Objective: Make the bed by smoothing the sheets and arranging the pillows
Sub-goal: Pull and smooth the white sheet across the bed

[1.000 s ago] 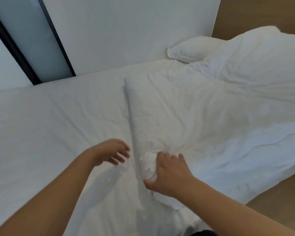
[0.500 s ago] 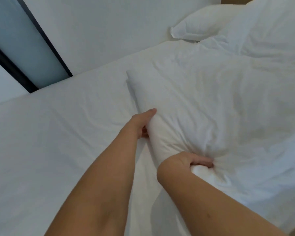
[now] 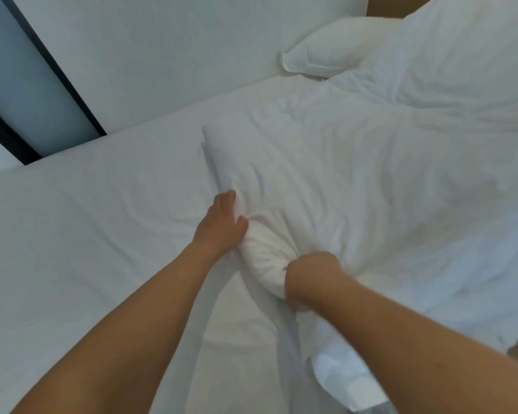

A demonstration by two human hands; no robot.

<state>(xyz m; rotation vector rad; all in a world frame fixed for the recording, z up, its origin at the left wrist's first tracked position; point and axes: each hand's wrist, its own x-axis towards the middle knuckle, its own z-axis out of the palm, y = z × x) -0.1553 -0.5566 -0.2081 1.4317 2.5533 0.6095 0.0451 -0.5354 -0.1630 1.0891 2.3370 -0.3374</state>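
White wall point(image 3: 177, 55) forms the background behind one bed point(image 3: 72, 234), with a dark-framed glass panel point(image 3: 21, 79) at the far left.

Bed surface: one white fitted sheet point(image 3: 87, 204) covers the mattress and lies mostly flat on the left half, with light creases near the centre.

Hands: two are in view, both with bare forearms entering from the lower edge.
- Left hand point(image 3: 220, 224): positioned at the centre of the bed, at the left edge of the duvet. Its fingers point(image 3: 226, 198) are curled into the fabric and grip that edge; the fabric puckers around them.
- Right hand point(image 3: 308, 277): positioned just right of and below the left hand. Its fingers are closed around a bunched fold of the same duvet edge; the fingertips themselves are hidden by the back of the hand and slightly blurred.

Duvet point(image 3: 356, 189): one, white and wrinkled, spread over the centre and right half of the bed. A rolled section of its edge sits between the two hands.

Pillows: two are visible at the upper right. One pillow point(image 3: 332, 52) rests against the wall. One larger pillow point(image 3: 467, 46) lies to its right, touching the duvet.
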